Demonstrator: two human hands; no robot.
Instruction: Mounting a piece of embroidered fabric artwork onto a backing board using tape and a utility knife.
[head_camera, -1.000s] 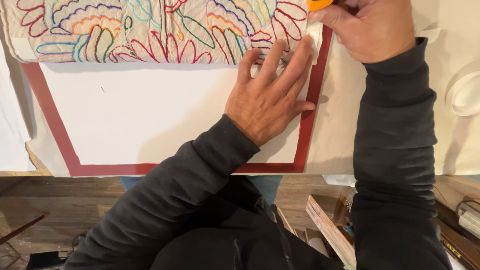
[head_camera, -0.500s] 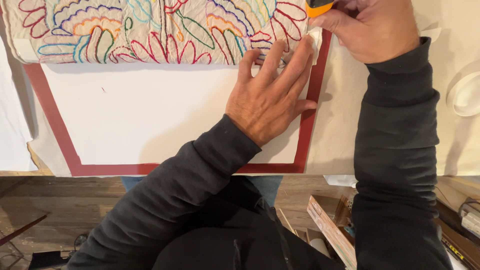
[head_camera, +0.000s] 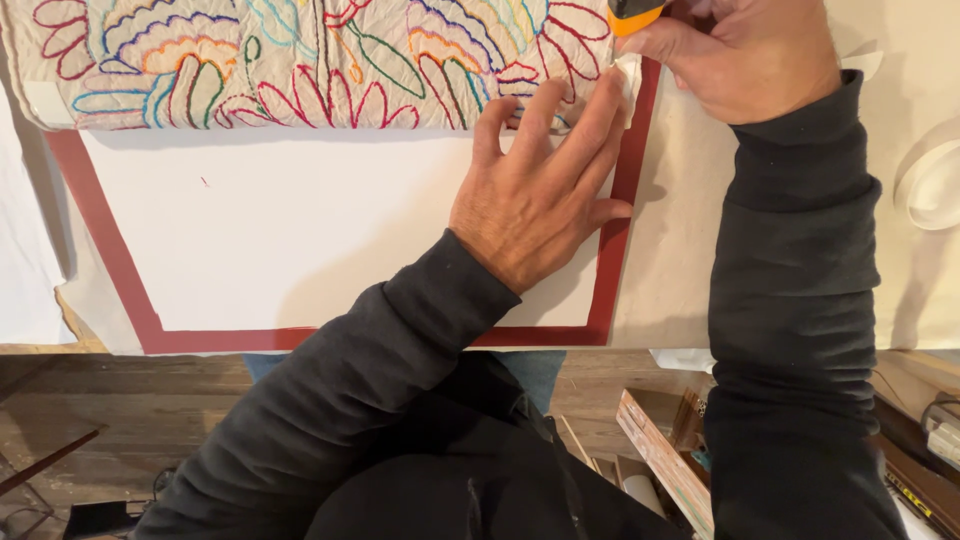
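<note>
My left hand (head_camera: 540, 190) lies flat, fingers spread, on a white board with a dark red border (head_camera: 300, 240), its fingertips pressing the lower right edge of a cream cloth embroidered with coloured flowers (head_camera: 300, 60). My right hand (head_camera: 745, 55) is at the top right, closed around an orange-and-black tool (head_camera: 632, 14) whose tip meets a small white scrap (head_camera: 628, 75) at the cloth's corner, over the red border. Most of the tool is cut off by the frame edge.
The board rests on a beige covered table (head_camera: 680, 250). A roll of white tape (head_camera: 930, 185) lies at the right edge. White sheets (head_camera: 25, 260) lie at the left. Below the table edge are a wooden floor (head_camera: 130, 410) and stacked frames and wooden pieces (head_camera: 665, 455).
Both hands hold nearly the same position. The orange tool sits a little lower in my right hand's grip at the cloth corner.
</note>
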